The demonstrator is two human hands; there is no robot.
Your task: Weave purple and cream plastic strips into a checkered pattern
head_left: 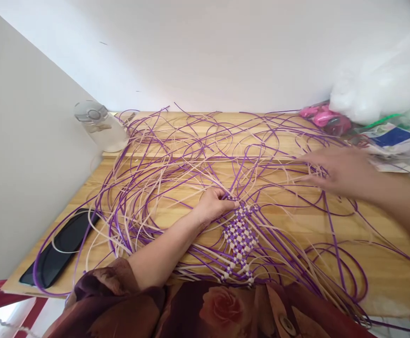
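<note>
Floral shirt [183,310] foremost, left hand [212,206] pinches weaving [240,234]; right hand [340,170] points leftward.

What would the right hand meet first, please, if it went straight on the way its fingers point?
Probably the loose purple and pale strands just ahead of the right hand, though its blur leaves the height above them unclear.

Seemingly checkered purple-and-cream weave [240,237]

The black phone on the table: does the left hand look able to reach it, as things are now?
Probably yes, but not freely: the left hand is pinching the woven piece and would likely have to let go first; purple and pale strands also loop across the black phone.
</note>
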